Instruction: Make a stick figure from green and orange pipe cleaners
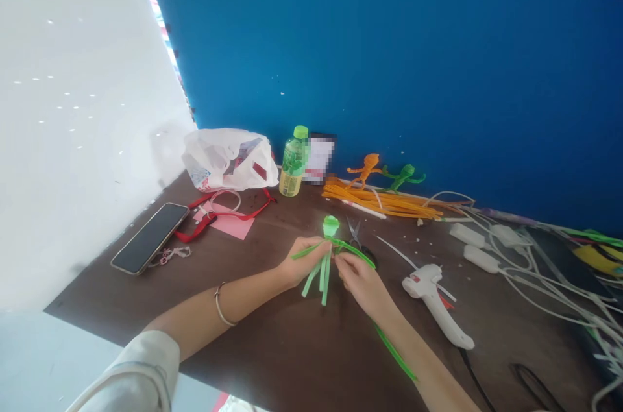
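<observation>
A small green pipe-cleaner figure [331, 226] is held up over the table, its rounded head on top and several pale green strands hanging below. My left hand [302, 261] is closed on its body from the left, a green strand sticking out past the fingers. My right hand [359, 277] is closed in a pinch at the figure's right side, on a green pipe cleaner [395, 352] whose long end trails below the wrist. Another green strand reaches over the back of the right hand. Scissors [357, 235] lie partly hidden just behind the hands.
On the right lie a white glue gun [433, 302] and tangled white cables [525, 269]. An orange pipe-cleaner bundle [389, 200], an orange figure [368, 170] and a green figure [403, 177] sit along the blue wall. Leftward are a bottle [293, 165], plastic bag [228, 159] and phone [150, 238].
</observation>
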Demonstrator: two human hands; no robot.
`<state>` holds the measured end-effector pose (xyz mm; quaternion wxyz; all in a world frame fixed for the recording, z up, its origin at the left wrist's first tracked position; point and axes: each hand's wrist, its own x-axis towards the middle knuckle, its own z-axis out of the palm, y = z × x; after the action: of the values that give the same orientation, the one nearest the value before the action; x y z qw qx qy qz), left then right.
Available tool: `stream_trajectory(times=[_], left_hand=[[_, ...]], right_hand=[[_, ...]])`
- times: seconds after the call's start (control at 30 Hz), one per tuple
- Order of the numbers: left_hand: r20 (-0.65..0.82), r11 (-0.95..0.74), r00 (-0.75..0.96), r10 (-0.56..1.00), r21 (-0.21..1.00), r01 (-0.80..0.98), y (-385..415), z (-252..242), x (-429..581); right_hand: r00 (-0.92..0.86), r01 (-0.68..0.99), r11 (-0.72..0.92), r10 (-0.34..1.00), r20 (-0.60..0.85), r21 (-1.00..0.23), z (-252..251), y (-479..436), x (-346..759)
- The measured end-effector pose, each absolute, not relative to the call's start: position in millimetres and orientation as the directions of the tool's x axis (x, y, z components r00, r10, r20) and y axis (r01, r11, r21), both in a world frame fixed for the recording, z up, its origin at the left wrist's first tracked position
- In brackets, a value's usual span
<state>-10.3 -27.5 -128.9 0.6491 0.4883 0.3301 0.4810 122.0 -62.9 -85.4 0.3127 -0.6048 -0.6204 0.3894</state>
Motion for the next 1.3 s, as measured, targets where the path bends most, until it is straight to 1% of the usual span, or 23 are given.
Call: stream_trajectory(times=[0.03, 0.1, 0.17, 0.23, 0.3, 0.4, 0.47, 0.5, 0.57, 0.63, 0.73, 0.83, 0.9, 0.97, 1.0, 1.07, 1.13, 1.17, 1.23, 1.3], left_hand=[[0.076, 0.004, 0.305, 0.949, 0.967, -0.254, -28.1, -127.7, -11.3], [0.138, -0.095, 0.285, 0.948, 0.983, -0.157, -28.8, -125.0, -13.2], [0.194, -0.181, 0.274, 0.942, 0.981, -0.072, -29.3, -123.0, -14.5], [0.238, -0.243, 0.258, 0.936, 0.970, -0.013, -29.4, -122.5, -15.3], [0.252, -0.261, 0.222, 0.942, 0.965, 0.014, -29.0, -123.3, -15.7], [0.225, -0.232, 0.155, 0.962, 0.972, 0.032, -28.2, -125.5, -15.6], [0.212, -0.221, 0.143, 0.967, 0.974, 0.053, -27.7, -126.5, -15.4], [0.216, -0.227, 0.147, 0.965, 0.972, 0.063, -27.5, -126.7, -15.2], [0.237, -0.253, 0.164, 0.958, 0.964, 0.084, -27.2, -126.9, -15.1], [0.260, -0.280, 0.178, 0.949, 0.955, 0.098, -27.1, -126.6, -15.3], [0.278, -0.302, 0.190, 0.942, 0.947, 0.109, -27.3, -125.7, -16.2], [0.282, -0.308, 0.197, 0.939, 0.944, 0.116, -27.3, -124.2, -16.9], [0.272, -0.296, 0.203, 0.941, 0.949, 0.104, -27.0, -123.5, -16.7], [0.245, -0.262, 0.204, 0.948, 0.963, 0.061, -26.5, -123.6, -15.7], [0.222, -0.231, 0.200, 0.954, 0.973, 0.022, -26.3, -123.9, -15.0], [0.145, -0.128, 0.207, 0.967, 0.987, -0.097, -26.1, -124.7, -13.4], [0.022, 0.039, 0.255, 0.967, 0.972, -0.231, -25.9, -124.9, -12.1], [-0.055, 0.142, 0.297, 0.953, 0.949, -0.280, -25.8, -124.5, -11.7], [-0.195, 0.332, 0.373, 0.907, 0.876, -0.349, -25.2, -122.9, -11.7], [-0.279, 0.467, 0.440, 0.854, 0.784, -0.409, -23.8, -121.4, -12.2]], right_hand=[[-0.097, 0.619, 0.026, 0.994, -0.043, -0.785, -83.4, -64.7, 121.1], [-0.137, 0.804, 0.109, 0.991, -0.004, -0.584, -79.8, -68.6, 118.0], [-0.155, 0.909, 0.147, 0.988, 0.013, -0.389, -77.7, -72.2, 114.6], [-0.180, 0.952, 0.183, 0.983, 0.036, -0.246, -77.1, -74.2, 112.8], [-0.212, 0.963, 0.225, 0.972, 0.101, -0.146, -77.2, -74.5, 113.9], [-0.237, 0.969, 0.245, 0.946, 0.221, -0.011, -76.0, -72.2, 120.2], [-0.253, 0.967, 0.252, 0.923, 0.291, 0.039, -73.4, -69.6, 125.7], [-0.260, 0.964, 0.261, 0.910, 0.324, 0.041, -71.8, -68.1, 128.3], [-0.272, 0.956, 0.292, 0.885, 0.377, 0.005, -68.9, -64.8, 132.6], [-0.273, 0.945, 0.322, 0.872, 0.406, -0.058, -67.4, -61.3, 135.7], [-0.251, 0.924, 0.338, 0.890, 0.382, -0.181, -68.2, -56.1, 138.2], [-0.187, 0.866, 0.294, 0.940, 0.284, -0.403, -70.2, -50.1, 140.3], [-0.119, 0.795, 0.227, 0.968, 0.223, -0.562, -70.6, -45.4, 142.2], [-0.067, 0.711, 0.162, 0.984, 0.163, -0.684, -69.3, -41.0, 144.4], [-0.050, 0.665, 0.122, 0.992, 0.119, -0.737, -68.1, -39.2, 145.5], [-0.043, 0.539, 0.008, 0.999, -0.018, -0.843, -65.1, -36.6, 147.0], [-0.069, 0.356, -0.135, 0.983, -0.170, -0.925, -62.7, -34.9, 147.9], [-0.096, 0.250, -0.201, 0.968, -0.231, -0.947, -62.3, -34.1, 148.2], [-0.186, 0.060, -0.329, 0.924, -0.334, -0.942, -63.7, -32.4, 148.4], [-0.281, -0.076, -0.452, 0.865, -0.416, -0.889, -68.1, -30.5, 147.6]])
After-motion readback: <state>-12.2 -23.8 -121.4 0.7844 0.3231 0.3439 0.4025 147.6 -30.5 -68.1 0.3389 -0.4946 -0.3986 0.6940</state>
